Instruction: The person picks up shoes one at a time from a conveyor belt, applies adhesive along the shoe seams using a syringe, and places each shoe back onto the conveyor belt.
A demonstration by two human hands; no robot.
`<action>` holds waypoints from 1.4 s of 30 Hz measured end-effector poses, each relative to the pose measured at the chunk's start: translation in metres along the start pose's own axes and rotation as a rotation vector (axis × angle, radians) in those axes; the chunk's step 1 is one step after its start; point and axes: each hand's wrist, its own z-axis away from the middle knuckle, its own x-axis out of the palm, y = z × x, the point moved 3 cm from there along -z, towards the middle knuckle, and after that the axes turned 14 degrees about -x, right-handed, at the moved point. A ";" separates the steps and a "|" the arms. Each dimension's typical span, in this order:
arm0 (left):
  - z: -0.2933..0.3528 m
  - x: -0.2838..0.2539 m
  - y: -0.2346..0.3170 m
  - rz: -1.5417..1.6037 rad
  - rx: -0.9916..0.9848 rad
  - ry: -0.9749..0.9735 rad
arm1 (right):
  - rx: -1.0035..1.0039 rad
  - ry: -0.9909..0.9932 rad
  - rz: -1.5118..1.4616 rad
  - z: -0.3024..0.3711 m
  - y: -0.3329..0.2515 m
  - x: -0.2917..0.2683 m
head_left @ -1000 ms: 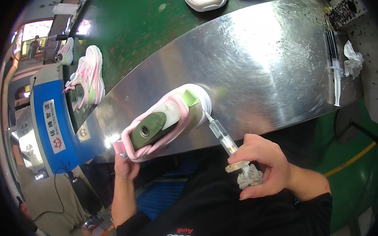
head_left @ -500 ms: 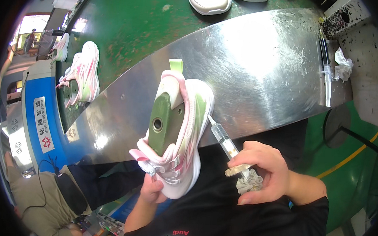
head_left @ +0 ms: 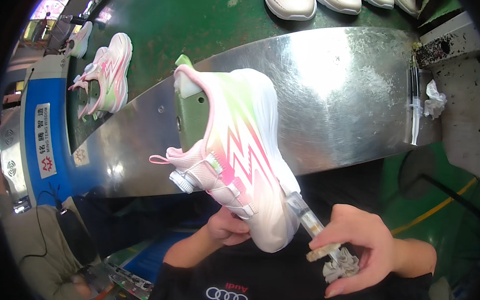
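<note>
A white, pink and green sneaker point(head_left: 246, 134) with a green shoe last point(head_left: 195, 117) inside is tilted in front of me, its side turned up and its toe toward me. My left hand point(head_left: 228, 227) grips it near the toe, fingers partly hidden beneath the shoe. In my right hand point(head_left: 369, 243) is a clear syringe point(head_left: 309, 217), its tip end against the sole edge near the toe; the tip itself is hard to make out. A crumpled pale wad point(head_left: 343, 266) is tucked in the same hand, by the plunger.
A shiny metal plate point(head_left: 351, 124) lies under and beyond the shoe. At its right end are another syringe point(head_left: 415, 108) and a crumpled white wad point(head_left: 435, 100). Similar sneakers point(head_left: 113, 73) stand on the green surface at left, several pale shoes point(head_left: 290, 2) at the back.
The sneaker has turned so its side faces up. My right hand and the syringe have moved right and nearer me, the tip shifting from the heel side to the toe area.
</note>
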 end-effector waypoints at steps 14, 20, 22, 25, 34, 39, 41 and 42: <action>-0.066 0.055 0.012 -0.080 -0.179 -0.200 | 0.014 0.037 0.252 0.045 -0.067 -0.008; -0.089 0.057 0.013 -0.154 -0.130 -0.288 | -0.053 0.059 0.354 0.056 -0.071 -0.011; -0.096 0.062 0.014 -0.150 -0.132 -0.308 | -0.052 0.079 0.375 0.055 -0.073 -0.011; -0.104 0.068 0.017 -0.171 -0.111 -0.387 | -0.062 0.082 0.429 0.055 -0.074 -0.012; -0.115 0.090 0.021 -0.201 -0.067 -0.500 | -0.136 0.043 0.802 0.045 -0.064 0.001; -0.112 0.103 0.022 -0.164 -0.029 -0.493 | -0.219 -0.004 1.078 0.042 -0.051 0.009; -0.109 0.107 0.023 -0.126 -0.047 -0.447 | -0.244 -0.015 1.119 0.043 -0.045 0.012; -0.107 0.107 0.024 -0.129 -0.040 -0.447 | -0.271 -0.018 1.154 0.042 -0.042 0.014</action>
